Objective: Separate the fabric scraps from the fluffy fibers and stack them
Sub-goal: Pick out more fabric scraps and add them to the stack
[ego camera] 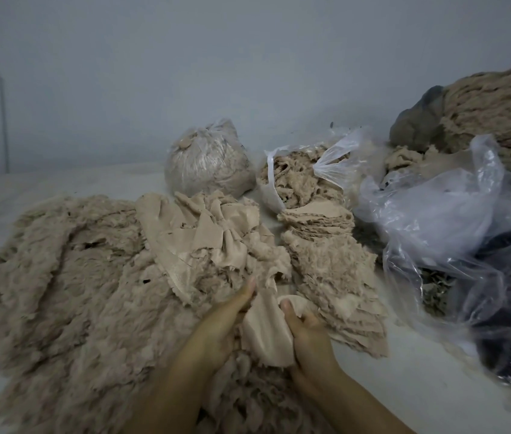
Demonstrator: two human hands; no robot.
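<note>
A person's two bare hands work a beige fabric scrap [263,336] at the near edge of a pale floor [60,189], the left hand [219,327] curled round the scrap's left side with its fingers reaching up into the pile, the right hand [307,330] gripping the scrap's right edge, thumb pressed on top. The scrap hangs between the two hands, just above a wide heap of fluffy fibers [69,292] that spreads across the left and centre of the floor. Loose, crumpled scraps [213,233] lie on top of the heap beyond the hands. Just right of the hands stands a stack of flat scraps [326,255], its layered edges showing, leaning slightly and touching the heap. Behind it, an open clear bag [298,177] holds more beige pieces, and beside that sits a tied clear bag [207,161] packed full. To the right, a large crumpled plastic bag [442,220] lies over something dark, and a big bundle of beige material [498,120] rests in the far right corner against a plain grey wall [185,57].
</note>
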